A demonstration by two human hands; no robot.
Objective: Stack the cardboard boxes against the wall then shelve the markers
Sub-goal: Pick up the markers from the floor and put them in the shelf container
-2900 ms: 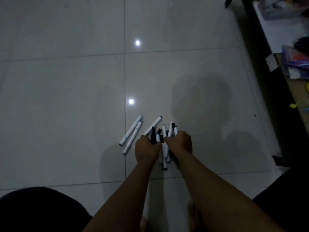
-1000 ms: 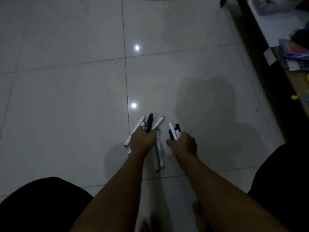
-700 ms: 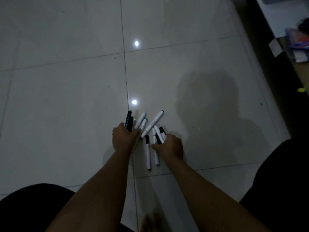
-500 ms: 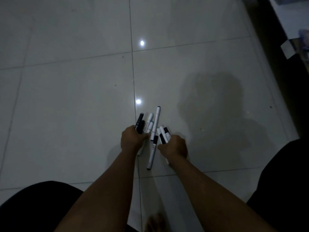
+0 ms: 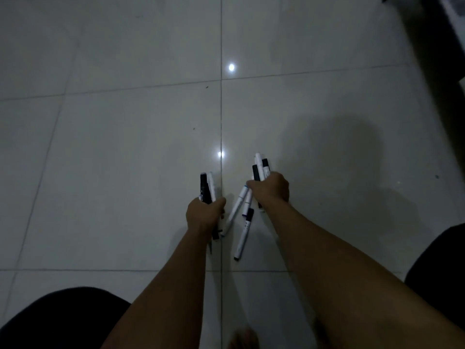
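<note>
Fingers of both hands grip marker bundles; two white plastic markers (image 5: 240,217) lie lengthwise between, nearer right hand (image 5: 270,190) than left hand (image 5: 203,215).

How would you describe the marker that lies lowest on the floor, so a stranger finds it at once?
Look at the tiled floor between the left hand and right hand. The lowest loose marker lies there, nearly upright in the picture. Unlike its neighbours, no hand touches it.

White-barrelled, black-capped markers at lower centre of frame: one bundle (image 5: 207,188) upright in the left fist, another bundle (image 5: 261,168) in the right fist, three loose markers (image 5: 242,230) lying slanted on the tiles between.
</note>
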